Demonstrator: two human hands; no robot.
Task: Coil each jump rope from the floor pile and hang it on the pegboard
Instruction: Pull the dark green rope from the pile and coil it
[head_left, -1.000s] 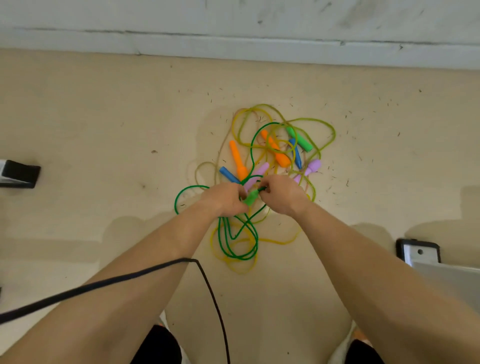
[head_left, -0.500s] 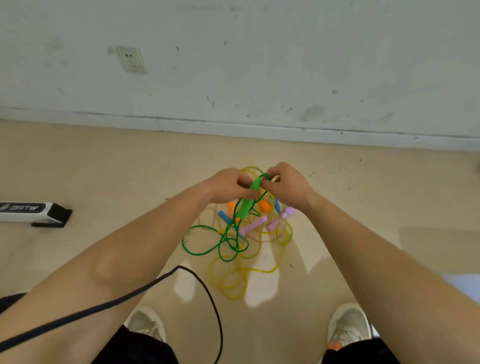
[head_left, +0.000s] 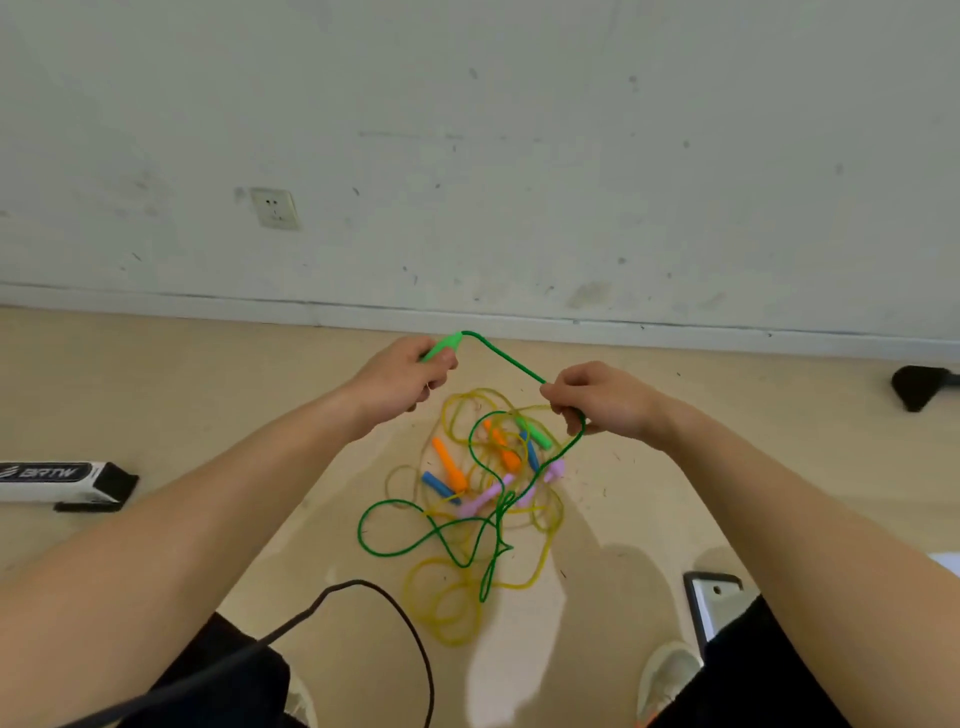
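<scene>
A pile of jump ropes (head_left: 493, 488) lies on the beige floor, with orange, blue, lilac and green handles among yellow cords. My left hand (head_left: 400, 379) grips one green handle (head_left: 444, 345) of the green rope, raised above the pile. The green cord (head_left: 501, 356) runs from that handle to my right hand (head_left: 597, 397), which pinches it. Below my right hand the cord drops in loops (head_left: 415, 540) onto the floor. The rope's other green handle (head_left: 535, 434) still lies in the pile. No pegboard is in view.
A white wall with a socket (head_left: 275, 208) rises just behind the pile. A white and black bar (head_left: 62, 480) lies on the floor at left, a dark foot (head_left: 917, 387) at far right, a metal plate (head_left: 714, 603) near my right shoe. A black cable (head_left: 374, 613) curves over my left leg.
Both hands have risen from the pile and moved apart. My left hand keeps the green handle; my right has slid along the cord, stretching a straight length between them.
</scene>
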